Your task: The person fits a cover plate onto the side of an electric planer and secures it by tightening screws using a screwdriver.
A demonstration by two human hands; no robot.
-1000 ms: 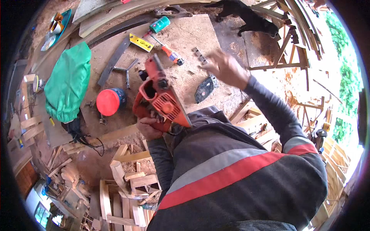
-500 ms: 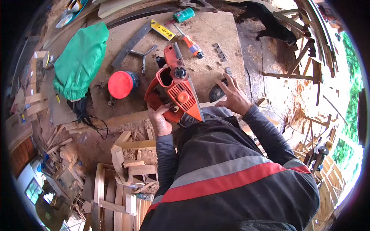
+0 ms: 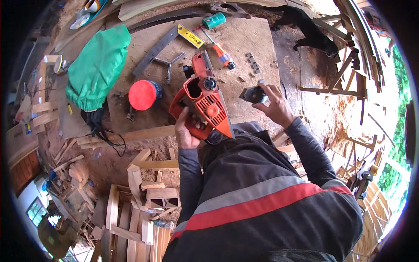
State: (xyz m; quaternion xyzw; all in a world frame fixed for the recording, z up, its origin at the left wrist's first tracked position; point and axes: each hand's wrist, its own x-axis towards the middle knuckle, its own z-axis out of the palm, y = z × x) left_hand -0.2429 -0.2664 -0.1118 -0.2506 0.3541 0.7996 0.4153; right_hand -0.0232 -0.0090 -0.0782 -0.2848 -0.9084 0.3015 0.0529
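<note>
An orange electric hand planer (image 3: 211, 109) lies on its side in front of my body. My left hand (image 3: 187, 131) is wrapped round its rear handle. In my right hand (image 3: 279, 108) is a small dark angular piece (image 3: 253, 94), pinched between thumb and fingers just to the right of the planer. What this piece is I cannot make out. An orange-handled screwdriver (image 3: 223, 56) lies beyond the planer. To its right is a row of small metal pieces (image 3: 252, 63) on the dusty board (image 3: 257, 37).
A red-lidded container (image 3: 142, 95), a three-armed wrench (image 3: 169, 65), a yellow-handled square (image 3: 190, 36) and a green bottle (image 3: 214, 20) are on the board. A green cloth bag (image 3: 98, 65) lies left. A black animal (image 3: 305, 30) is at the back right. Wooden frames (image 3: 144, 218) stand at lower left.
My right hand has closed on the dark piece and lifted it from the board. My left hand still holds the planer, and the view has shifted slightly.
</note>
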